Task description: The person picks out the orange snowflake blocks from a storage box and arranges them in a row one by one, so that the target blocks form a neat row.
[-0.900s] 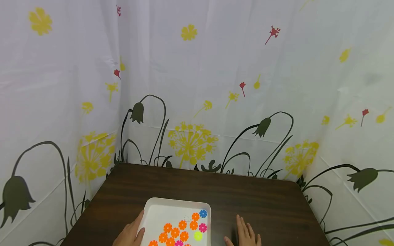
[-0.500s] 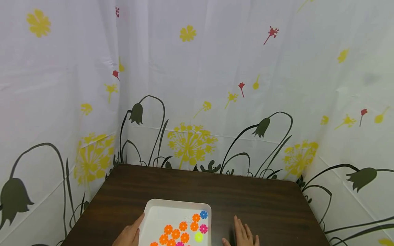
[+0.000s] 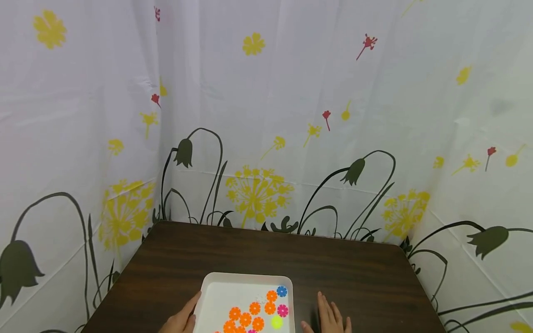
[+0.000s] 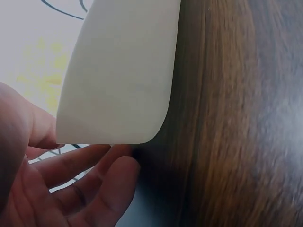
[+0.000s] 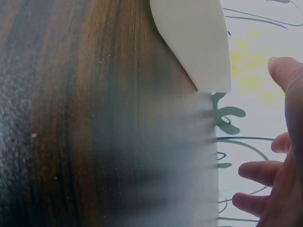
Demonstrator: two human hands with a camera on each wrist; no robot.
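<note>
A white tray (image 3: pixel 239 279) with a thin raised rim lies on the dark wood table. Small orange flower-shaped discs (image 3: pixel 255 308) are in it, along with a blue one (image 3: pixel 281 291), a pink one (image 3: pixel 282 310) and a yellow-green one (image 3: pixel 276 322). My left hand (image 3: pixel 180 319) is against the tray's left side, fingertips right at the rim. In the left wrist view, its loosely bent fingers (image 4: pixel 118 184) lie close to the tray's pale outer wall (image 4: pixel 118 80). My right hand (image 3: pixel 331 319) holds nothing; it is spread right of the tray and apart from it.
The dark wood table (image 3: pixel 354 263) extends behind the tray and to its right. A white curtain (image 3: pixel 266 92) printed with flowers surrounds its back and sides. The tray's near part is cut off by the head view's lower edge.
The tray and its discs have slid a little to the right, with my left hand following at its side. My right hand has shifted slightly left.
</note>
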